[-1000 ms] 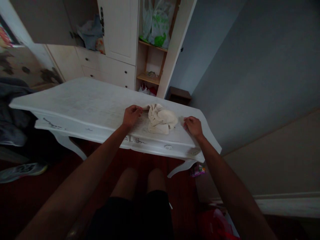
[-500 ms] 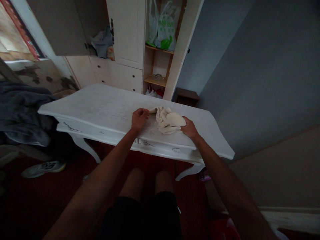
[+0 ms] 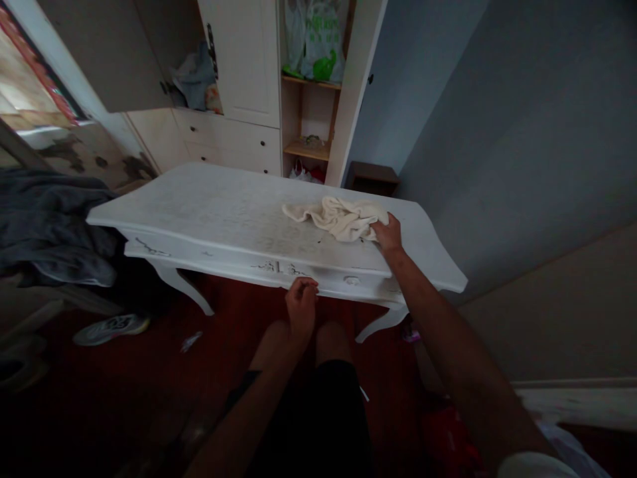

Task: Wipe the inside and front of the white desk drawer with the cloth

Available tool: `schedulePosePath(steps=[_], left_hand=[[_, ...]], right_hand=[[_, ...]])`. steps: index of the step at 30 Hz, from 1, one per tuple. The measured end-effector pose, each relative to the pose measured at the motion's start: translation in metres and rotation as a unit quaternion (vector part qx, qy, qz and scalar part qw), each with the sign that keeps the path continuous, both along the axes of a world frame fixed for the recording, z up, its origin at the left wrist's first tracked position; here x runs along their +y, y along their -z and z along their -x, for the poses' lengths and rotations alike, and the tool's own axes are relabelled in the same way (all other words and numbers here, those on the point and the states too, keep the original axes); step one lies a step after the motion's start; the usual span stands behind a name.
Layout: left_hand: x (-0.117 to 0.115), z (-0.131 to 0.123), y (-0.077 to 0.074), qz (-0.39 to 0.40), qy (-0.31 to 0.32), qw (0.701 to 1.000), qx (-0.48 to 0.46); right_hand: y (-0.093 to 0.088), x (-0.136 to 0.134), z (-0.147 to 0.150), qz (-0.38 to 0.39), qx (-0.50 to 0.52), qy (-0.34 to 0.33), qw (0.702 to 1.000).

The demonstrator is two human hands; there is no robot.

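A crumpled cream cloth (image 3: 343, 218) lies on the right half of a white table (image 3: 209, 192). Its thin end trails to the left across the top. My right hand (image 3: 388, 232) grips the cloth's right side, fingers wrapped into the fabric. Apart from the cloth, my left hand (image 3: 302, 302) hangs just in front of the table's front edge, near the carved drawer front, with its fingers curled in and nothing visible in them. Dark smudges mark the tabletop left of the cloth, and small dark specks lie just in front of it.
Behind the table stands a white wardrobe (image 3: 241, 73) with doors open and plastic bags (image 3: 321, 46) on a shelf. Dark grey fabric (image 3: 44, 212) is heaped at the left. A shoe (image 3: 110, 330) lies on the red floor. A small brown cabinet (image 3: 372, 176) is by the wall.
My left hand has come off the table and moved back toward my body. My right hand has pushed the cloth slightly away and to the right, and its left end has spread out.
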State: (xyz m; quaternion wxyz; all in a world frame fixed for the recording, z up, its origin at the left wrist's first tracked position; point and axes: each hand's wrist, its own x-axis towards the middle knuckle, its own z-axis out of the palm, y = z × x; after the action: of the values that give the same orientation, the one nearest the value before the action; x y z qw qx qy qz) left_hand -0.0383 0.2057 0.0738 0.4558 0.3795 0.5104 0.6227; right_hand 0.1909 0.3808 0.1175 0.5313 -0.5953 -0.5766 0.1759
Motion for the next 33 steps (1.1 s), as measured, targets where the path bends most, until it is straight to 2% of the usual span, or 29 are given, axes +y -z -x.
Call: schedulePosePath(steps=[2, 4, 7, 9, 12, 18, 22, 27, 33], left_hand=[[-0.004, -0.018, 0.011, 0.114, 0.147, 0.978, -0.095], [0.002, -0.032, 0.015, 0.208, 0.254, 0.929, -0.170], [0.021, -0.044, 0.012, 0.288, 0.322, 0.876, -0.215], [0.033, -0.049, 0.009, 0.313, 0.335, 0.856, -0.237], [0.044, -0.054, 0.005, 0.331, 0.328, 0.847, -0.258], [0.046, -0.055, 0.006, 0.343, 0.324, 0.853, -0.222], [0.042, -0.056, 0.006, 0.338, 0.307, 0.866, -0.204], [0.022, -0.051, 0.008, 0.316, 0.315, 0.877, -0.180], [-0.028, -0.038, 0.013, 0.287, 0.318, 0.880, -0.205]], right_hand=[[0.000, 0.000, 0.000, -0.004, 0.022, 0.012, 1.000], [-0.001, -0.001, 0.001, -0.010, 0.037, 0.022, 0.999], [-0.002, -0.001, 0.002, -0.014, 0.031, 0.023, 0.999], [-0.002, -0.001, 0.004, -0.012, 0.021, 0.018, 1.000], [-0.003, -0.001, 0.005, 0.005, 0.011, -0.010, 1.000], [-0.015, -0.010, -0.011, 0.061, 0.048, -0.125, 0.989], [-0.021, -0.017, -0.022, 0.071, 0.088, -0.145, 0.983], [-0.017, -0.014, -0.024, 0.044, 0.075, -0.130, 0.988], [-0.011, -0.011, -0.028, 0.032, 0.053, -0.121, 0.991]])
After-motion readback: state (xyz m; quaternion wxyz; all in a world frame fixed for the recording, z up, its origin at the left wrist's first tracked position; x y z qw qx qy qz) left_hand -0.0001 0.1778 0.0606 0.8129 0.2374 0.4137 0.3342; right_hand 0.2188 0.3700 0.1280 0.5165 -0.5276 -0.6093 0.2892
